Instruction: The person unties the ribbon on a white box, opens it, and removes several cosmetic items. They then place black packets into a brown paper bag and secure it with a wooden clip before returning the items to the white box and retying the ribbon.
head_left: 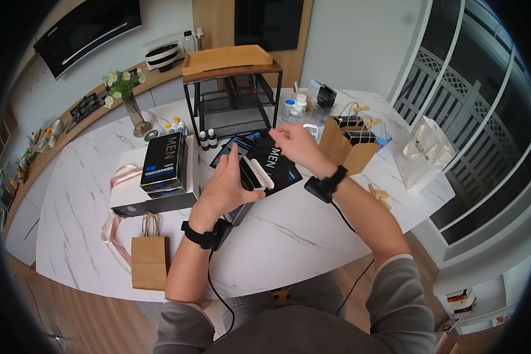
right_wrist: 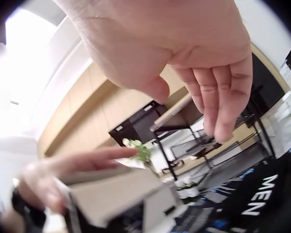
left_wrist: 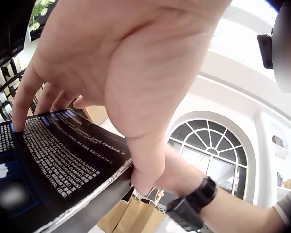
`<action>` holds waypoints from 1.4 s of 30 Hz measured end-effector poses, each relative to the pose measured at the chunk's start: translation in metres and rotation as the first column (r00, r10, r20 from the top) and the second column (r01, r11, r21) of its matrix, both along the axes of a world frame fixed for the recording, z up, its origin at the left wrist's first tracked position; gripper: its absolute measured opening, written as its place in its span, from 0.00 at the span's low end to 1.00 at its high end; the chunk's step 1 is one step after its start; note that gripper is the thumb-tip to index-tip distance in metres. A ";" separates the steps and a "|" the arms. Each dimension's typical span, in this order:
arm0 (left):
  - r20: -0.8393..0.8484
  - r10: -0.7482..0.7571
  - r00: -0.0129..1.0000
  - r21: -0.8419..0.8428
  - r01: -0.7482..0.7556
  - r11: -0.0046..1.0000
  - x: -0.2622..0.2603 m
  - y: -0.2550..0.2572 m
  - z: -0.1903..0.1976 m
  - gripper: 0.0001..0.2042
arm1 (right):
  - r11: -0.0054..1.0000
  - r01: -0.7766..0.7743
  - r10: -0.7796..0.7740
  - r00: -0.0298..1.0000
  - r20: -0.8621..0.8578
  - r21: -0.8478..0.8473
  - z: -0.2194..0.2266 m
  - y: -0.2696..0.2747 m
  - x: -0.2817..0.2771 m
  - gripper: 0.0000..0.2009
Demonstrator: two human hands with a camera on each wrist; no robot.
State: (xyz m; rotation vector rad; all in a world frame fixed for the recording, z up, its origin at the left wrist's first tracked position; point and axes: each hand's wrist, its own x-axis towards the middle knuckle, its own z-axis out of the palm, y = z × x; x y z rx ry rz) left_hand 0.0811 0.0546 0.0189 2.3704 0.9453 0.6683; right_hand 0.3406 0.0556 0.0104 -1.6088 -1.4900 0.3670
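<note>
My left hand (head_left: 221, 189) grips a black carton (left_wrist: 63, 150) with white and blue print, its thumb on one edge and its fingers across on the other side. The carton's end is open, with pale flaps (head_left: 262, 173) standing out, in the head view. My right hand (head_left: 304, 147) hovers just past the carton, fingers loosely bent and nothing between them in the right wrist view. Beneath it several flat black packets (right_wrist: 262, 194) lie fanned out, the top one marked MEN. What lies inside the carton is hidden.
A black MEN box (head_left: 161, 158) sits on a larger white box (head_left: 127, 159) at left. A small kraft bag (head_left: 149, 262) lies near the front edge. Behind stands a wood-topped black rack (head_left: 233, 72); kraft bags (head_left: 336, 144) and a white bag (head_left: 425, 156) stand at right.
</note>
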 end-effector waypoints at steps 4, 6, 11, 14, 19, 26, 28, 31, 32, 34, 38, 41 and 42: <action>-0.022 -0.101 0.995 0.034 0.101 0.994 -0.003 -0.001 0.001 0.64 | 0.964 0.162 -0.018 0.832 0.554 -0.211 -0.049 0.031 0.016 0.36; -0.026 -0.122 0.992 0.048 0.123 0.991 -0.003 -0.001 0.001 0.65 | 0.912 0.205 0.032 0.828 0.559 -0.355 -0.061 0.039 0.015 0.50; -0.076 -0.134 0.988 -0.006 0.134 0.991 -0.003 -0.003 0.007 0.65 | 0.871 0.255 0.060 0.792 0.608 -0.419 -0.064 0.042 0.008 0.51; -0.091 -0.136 0.987 -0.018 0.134 0.991 -0.002 -0.005 0.009 0.65 | 0.893 0.220 0.038 0.833 0.552 -0.392 -0.067 0.054 0.018 0.45; -0.086 -0.140 0.986 -0.009 0.140 0.990 -0.001 -0.001 0.005 0.66 | 0.948 0.171 -0.044 0.907 0.420 -0.270 -0.082 0.060 0.039 0.14; -0.065 -0.064 0.996 -0.017 0.063 0.998 0.004 -0.006 0.007 0.67 | 0.920 0.187 -0.269 0.941 0.206 0.345 0.027 -0.004 0.036 0.10; -0.014 -0.019 1.000 -0.032 0.018 0.999 0.007 -0.006 0.004 0.67 | 0.984 0.139 -0.134 0.990 -0.053 0.111 0.076 -0.039 0.016 0.12; 0.002 -0.008 1.000 0.028 0.008 1.000 0.010 -0.007 -0.001 0.68 | 1.000 0.003 -0.003 0.991 -0.134 -0.002 0.100 -0.066 -0.006 0.10; 0.004 -0.001 1.000 0.043 0.001 0.999 0.011 -0.008 -0.002 0.68 | 1.000 0.004 -0.005 0.991 -0.134 -0.002 0.101 -0.072 -0.014 0.10; 0.009 -0.001 1.000 0.048 0.001 0.999 0.012 -0.008 0.000 0.69 | 0.998 -0.018 0.013 0.997 -0.080 -0.058 0.101 -0.078 -0.025 0.10; -0.037 0.037 0.999 -0.035 -0.038 0.999 0.011 -0.015 0.011 0.69 | 0.990 -0.087 0.069 0.985 -0.160 -0.110 0.087 -0.071 -0.028 0.08; -0.022 0.036 0.999 0.005 -0.036 0.999 0.011 -0.009 0.001 0.69 | 0.986 -0.115 0.096 0.984 -0.153 -0.122 0.084 -0.071 -0.035 0.07; 0.008 0.027 1.000 0.063 -0.028 0.998 0.012 -0.007 -0.003 0.70 | 0.986 -0.114 0.094 0.984 -0.153 -0.123 0.083 -0.071 -0.035 0.07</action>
